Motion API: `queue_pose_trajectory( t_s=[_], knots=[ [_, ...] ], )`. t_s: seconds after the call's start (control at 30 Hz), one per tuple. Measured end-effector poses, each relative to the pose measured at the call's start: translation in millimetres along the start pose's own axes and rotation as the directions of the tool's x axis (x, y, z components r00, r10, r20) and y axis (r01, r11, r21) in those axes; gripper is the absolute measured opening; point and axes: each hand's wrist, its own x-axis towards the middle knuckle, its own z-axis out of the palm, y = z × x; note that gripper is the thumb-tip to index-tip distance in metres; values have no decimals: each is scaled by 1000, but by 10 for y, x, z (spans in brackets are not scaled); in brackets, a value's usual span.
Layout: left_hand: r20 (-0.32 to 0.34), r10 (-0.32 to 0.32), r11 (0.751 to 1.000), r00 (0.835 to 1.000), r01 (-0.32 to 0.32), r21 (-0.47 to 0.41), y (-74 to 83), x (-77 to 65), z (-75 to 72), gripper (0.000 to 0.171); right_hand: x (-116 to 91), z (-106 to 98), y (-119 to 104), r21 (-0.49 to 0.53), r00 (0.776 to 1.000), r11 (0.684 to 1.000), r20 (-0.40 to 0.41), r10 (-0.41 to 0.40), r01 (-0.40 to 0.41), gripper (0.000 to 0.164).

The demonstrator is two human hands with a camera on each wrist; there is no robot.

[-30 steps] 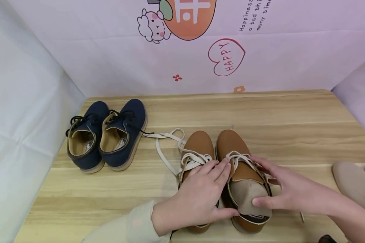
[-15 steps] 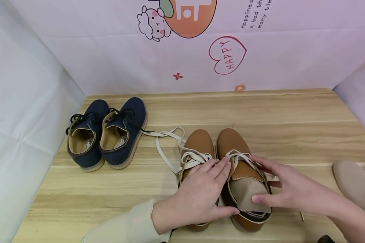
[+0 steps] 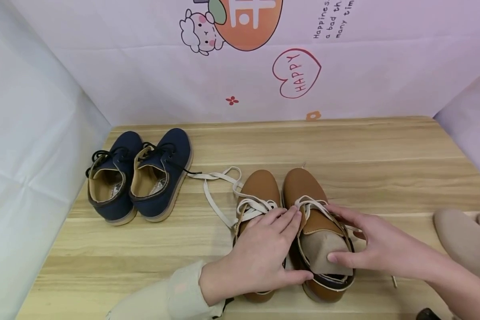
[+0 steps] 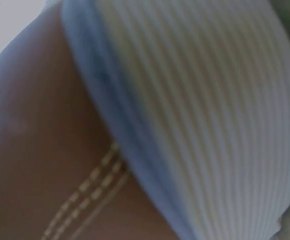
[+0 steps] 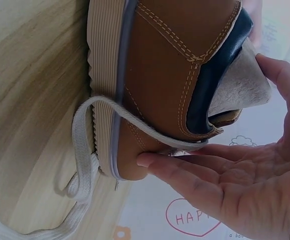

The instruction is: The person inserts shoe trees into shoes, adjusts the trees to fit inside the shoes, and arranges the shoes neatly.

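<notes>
Brown shoe (image 3: 260, 184) under the straight-fingered left grip (image 3: 258, 258); grey insert (image 3: 320, 251) touching the thumb of the spread right grip (image 3: 370, 242)

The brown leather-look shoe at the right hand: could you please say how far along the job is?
Done: a beige fabric insert lies partly inside the brown shoe. In hand: the right hand has its thumb on the insert. Left: its near end juts out, probably needing seating; the flat white lace hangs loose.

White lace (image 3: 209, 176) crosses the otherwise passable gap between navy shoes (image 3: 148, 202) and brown shoes (image 3: 302, 184).
</notes>
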Motion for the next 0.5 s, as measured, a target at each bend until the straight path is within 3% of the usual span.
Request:
queue_pose_trajectory(
  t_s=[0.5],
  knots=[
    [-11, -7, 1000, 1000, 7, -3, 5, -4, 21, 100, 13, 41, -19, 2, 1000, 1000, -13, -15, 15, 86]
  ],
)
